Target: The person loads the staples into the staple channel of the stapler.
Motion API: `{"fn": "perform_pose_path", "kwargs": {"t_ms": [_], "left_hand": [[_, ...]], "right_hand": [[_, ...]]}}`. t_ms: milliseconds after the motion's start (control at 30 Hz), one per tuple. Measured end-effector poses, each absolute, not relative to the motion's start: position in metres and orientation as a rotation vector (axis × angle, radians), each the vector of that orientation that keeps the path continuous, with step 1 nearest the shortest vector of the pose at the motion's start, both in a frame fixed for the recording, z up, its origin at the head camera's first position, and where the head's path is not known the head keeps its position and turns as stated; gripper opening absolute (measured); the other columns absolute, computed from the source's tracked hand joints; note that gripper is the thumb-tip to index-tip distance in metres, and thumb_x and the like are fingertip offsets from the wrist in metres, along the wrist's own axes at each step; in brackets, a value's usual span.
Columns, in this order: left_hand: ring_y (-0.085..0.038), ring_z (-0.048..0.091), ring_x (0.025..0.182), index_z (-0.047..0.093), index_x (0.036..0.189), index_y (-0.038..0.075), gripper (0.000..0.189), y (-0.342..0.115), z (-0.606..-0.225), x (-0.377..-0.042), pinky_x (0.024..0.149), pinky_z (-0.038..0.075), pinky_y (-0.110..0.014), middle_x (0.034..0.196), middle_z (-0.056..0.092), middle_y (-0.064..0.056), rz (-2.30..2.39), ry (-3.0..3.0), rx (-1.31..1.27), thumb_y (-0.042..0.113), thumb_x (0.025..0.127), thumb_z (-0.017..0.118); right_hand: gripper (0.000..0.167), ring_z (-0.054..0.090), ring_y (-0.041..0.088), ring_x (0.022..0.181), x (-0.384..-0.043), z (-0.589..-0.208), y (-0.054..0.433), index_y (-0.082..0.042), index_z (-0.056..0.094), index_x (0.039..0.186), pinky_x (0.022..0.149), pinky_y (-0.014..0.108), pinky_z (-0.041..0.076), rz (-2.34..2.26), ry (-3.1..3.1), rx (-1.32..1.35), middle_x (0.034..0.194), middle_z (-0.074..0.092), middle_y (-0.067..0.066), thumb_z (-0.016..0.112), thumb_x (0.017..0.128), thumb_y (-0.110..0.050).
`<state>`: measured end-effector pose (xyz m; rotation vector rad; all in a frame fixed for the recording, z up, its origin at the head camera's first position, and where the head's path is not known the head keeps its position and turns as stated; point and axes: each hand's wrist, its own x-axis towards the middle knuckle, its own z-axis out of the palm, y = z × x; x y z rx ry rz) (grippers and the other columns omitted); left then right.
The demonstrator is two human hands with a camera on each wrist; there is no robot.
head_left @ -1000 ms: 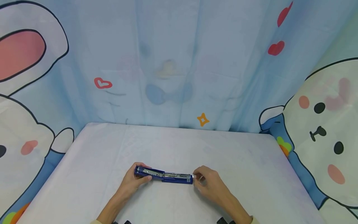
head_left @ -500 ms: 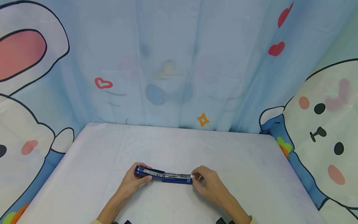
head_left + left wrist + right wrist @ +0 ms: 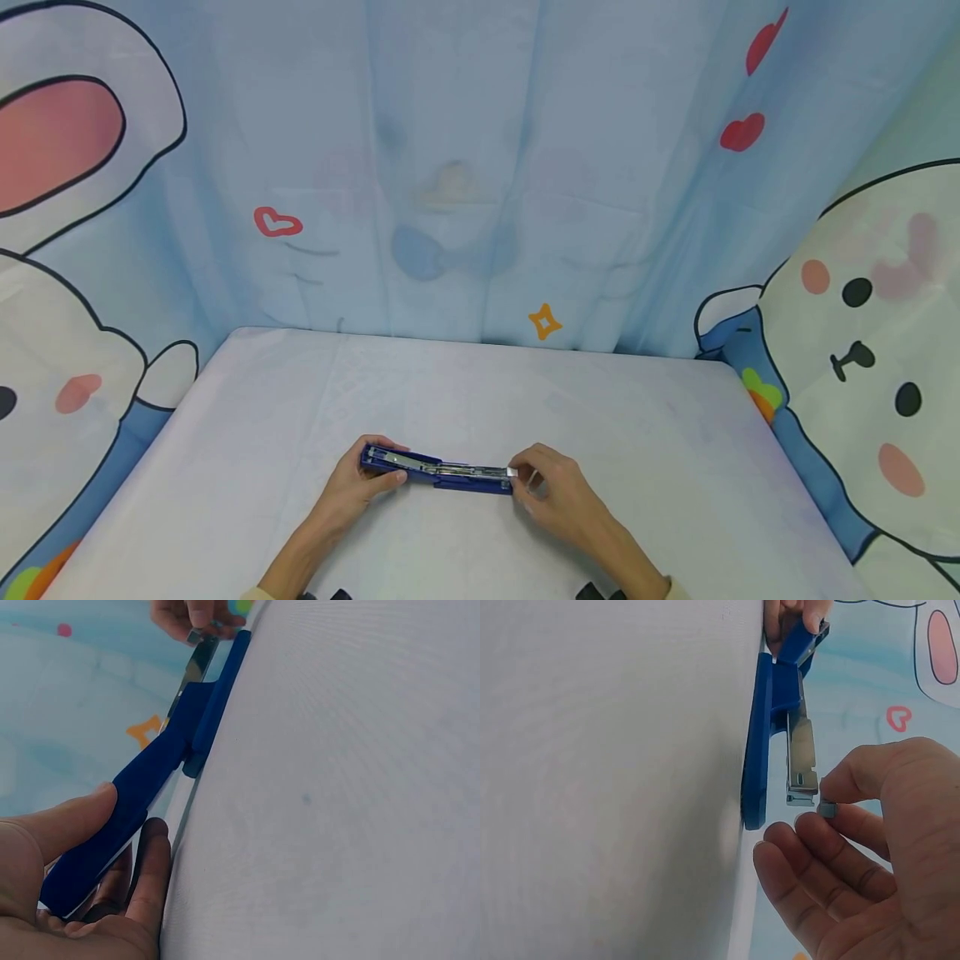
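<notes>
A blue stapler (image 3: 474, 483) lies on the table with its top cover (image 3: 135, 795) swung far back to the left, baring the metal magazine (image 3: 801, 754). My left hand (image 3: 358, 479) grips that cover, thumb on one face and fingers round the other. Between thumb and index finger, my right hand (image 3: 553, 487) pinches a small grey metal piece (image 3: 827, 808) that looks like a short strip of staples. It is right by the magazine's front end in the right wrist view. The other right fingers are loosely bent below the magazine's front end.
A white cloth covers the table (image 3: 637, 417). Behind it hangs a blue curtain (image 3: 450, 250) printed with cartoon animals and hearts. Dark wrist straps (image 3: 600, 592) show at the bottom edge of the head view.
The right hand has shifted slightly left with the small metal piece, closer over the stapler's front end. The left hand and the stapler have hardly moved.
</notes>
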<state>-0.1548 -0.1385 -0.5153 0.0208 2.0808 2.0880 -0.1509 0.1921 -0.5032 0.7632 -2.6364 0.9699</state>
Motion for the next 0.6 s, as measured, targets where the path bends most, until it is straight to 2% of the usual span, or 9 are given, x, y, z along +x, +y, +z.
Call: {"fn": "perform_pose_path", "kwargs": {"t_ms": [600], "left_hand": [[-0.012, 0.067, 0.117, 0.055, 0.132, 0.002, 0.053, -0.1399, -0.5183, -0.1567, 0.094, 0.052, -0.015, 0.139, 0.07, -0.017, 2.099, 2.05, -0.008, 0.003, 0.087, 0.084]], "right_hand": [[0.018, 0.065, 0.006, 0.08, -0.1534, -0.5058, 0.1874, -0.012, 0.073, 0.1, 0.069, 0.019, 0.058, 0.974, -2.609, 0.8, 0.094, 0.068, -0.006, 0.078, 0.089, 0.001]]}}
